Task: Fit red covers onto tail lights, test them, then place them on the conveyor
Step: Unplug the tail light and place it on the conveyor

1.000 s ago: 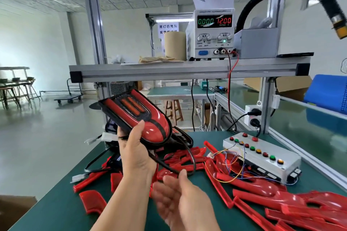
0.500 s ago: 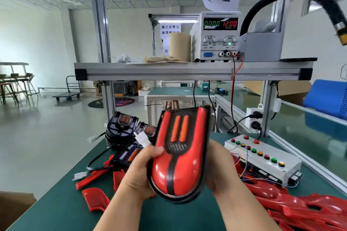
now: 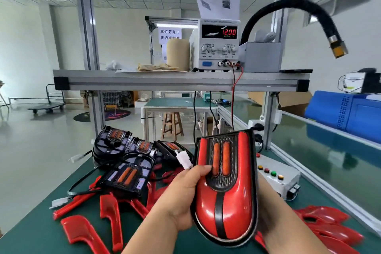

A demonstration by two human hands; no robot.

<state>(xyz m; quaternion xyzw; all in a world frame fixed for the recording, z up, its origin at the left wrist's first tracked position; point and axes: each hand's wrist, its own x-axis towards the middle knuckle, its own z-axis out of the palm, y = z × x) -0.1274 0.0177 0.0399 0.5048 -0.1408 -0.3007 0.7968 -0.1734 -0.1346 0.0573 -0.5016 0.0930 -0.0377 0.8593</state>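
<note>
Green matting covers the worktop (image 3: pixel 41 233), which stands under an aluminium shelf (image 3: pixel 165 82) carrying a power supply (image 3: pixel 218 43) whose red digits read 12.00. The tail light (image 3: pixel 224 192) is held up over the near part of the worktop, between both hands. It is a long shield shape, upright, with its broad rounded end nearest the camera. A glossy red cover (image 3: pixel 237 216) sits on its black housing. A black stripe runs down the middle, and a dark, grid-textured panel at the top holds two orange oblong lenses side by side.

The left hand (image 3: pixel 183 198) grips the left edge, thumb lying across the front by the lenses and the other fingers out of sight behind. The right hand (image 3: pixel 266 198) is against the right side and back; its fingers are hidden, so I cannot tell how they lie. A white plug (image 3: pixel 184 160) shows just above the left hand.

Behind lie bare tail lights (image 3: pixel 127 173) with black cables. Loose covers (image 3: pixel 82 231) of shiny moulded red plastic are scattered on both sides. A grey button box (image 3: pixel 278 177) sits to the right, beside the green conveyor (image 3: pixel 340 150).
</note>
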